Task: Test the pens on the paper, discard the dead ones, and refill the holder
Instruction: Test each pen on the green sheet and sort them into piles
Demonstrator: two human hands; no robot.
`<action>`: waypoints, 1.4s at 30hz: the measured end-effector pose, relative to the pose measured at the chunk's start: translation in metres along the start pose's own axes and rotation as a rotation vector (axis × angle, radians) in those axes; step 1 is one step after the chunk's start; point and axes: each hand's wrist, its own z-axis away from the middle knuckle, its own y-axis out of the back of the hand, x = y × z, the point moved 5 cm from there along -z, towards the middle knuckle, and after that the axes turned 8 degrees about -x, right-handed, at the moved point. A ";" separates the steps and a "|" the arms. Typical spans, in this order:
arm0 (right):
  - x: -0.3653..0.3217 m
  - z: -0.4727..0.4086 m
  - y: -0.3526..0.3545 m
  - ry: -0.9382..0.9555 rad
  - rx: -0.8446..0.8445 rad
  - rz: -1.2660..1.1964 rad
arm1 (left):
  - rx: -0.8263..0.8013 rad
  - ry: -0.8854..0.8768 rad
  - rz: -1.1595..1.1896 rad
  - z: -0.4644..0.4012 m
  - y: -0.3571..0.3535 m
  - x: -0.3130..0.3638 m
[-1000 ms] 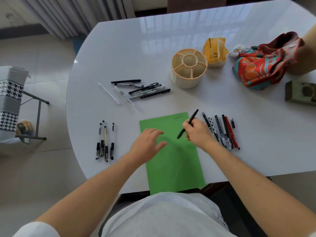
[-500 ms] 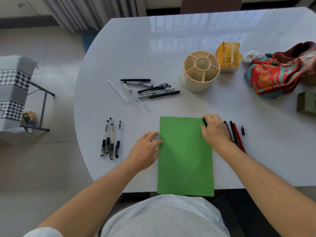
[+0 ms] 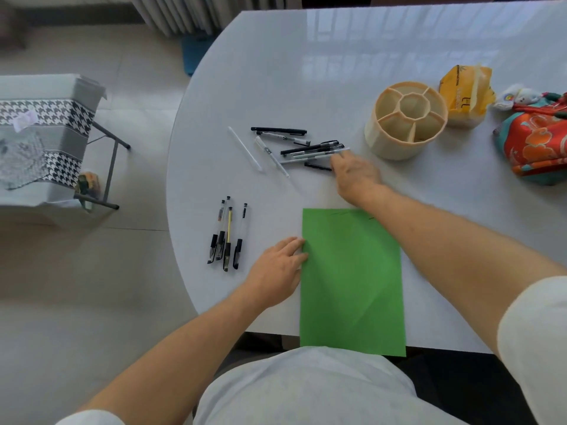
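The round white table [image 3: 306, 72] has a smooth, glossy top that mirrors the window light, while the green paper sheet [image 3: 349, 286] on it looks matt and shows faint creases. The beige pen holder [image 3: 399, 139] appears to be matt plastic with finely ribbed walls, the pens [image 3: 310, 147] are black and clear plastic with a slight sheen, and the yellow packet [image 3: 463, 96] looks like crinkled shiny film. The red patterned bag [image 3: 537, 142] is cloth, and the floor [image 3: 92, 302] is pale, smooth tile.

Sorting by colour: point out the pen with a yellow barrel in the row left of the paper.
The yellow-barrelled pen, third from the left in the row of four; the other three have clear barrels.
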 end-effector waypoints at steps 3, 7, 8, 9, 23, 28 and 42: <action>0.006 0.006 -0.007 -0.007 -0.081 0.024 | 0.007 0.000 0.000 0.003 0.000 -0.003; 0.025 0.038 0.000 -0.032 0.014 -0.342 | 0.050 0.018 -0.008 -0.004 0.008 0.000; 0.030 0.052 0.002 -0.057 0.076 -0.483 | 0.068 0.031 0.007 -0.007 0.011 0.001; 0.036 0.067 0.001 -0.098 0.119 -0.632 | 0.083 0.044 0.040 -0.010 0.015 0.002; 0.023 0.181 -0.071 -0.363 0.148 -1.669 | -0.070 0.011 0.224 -0.041 0.030 0.035; 0.094 0.181 -0.062 -0.554 0.327 -1.421 | -0.014 0.109 0.165 -0.018 0.016 0.003; 0.053 0.149 -0.048 -0.372 0.383 -1.273 | -0.022 -0.006 0.108 -0.029 0.006 0.010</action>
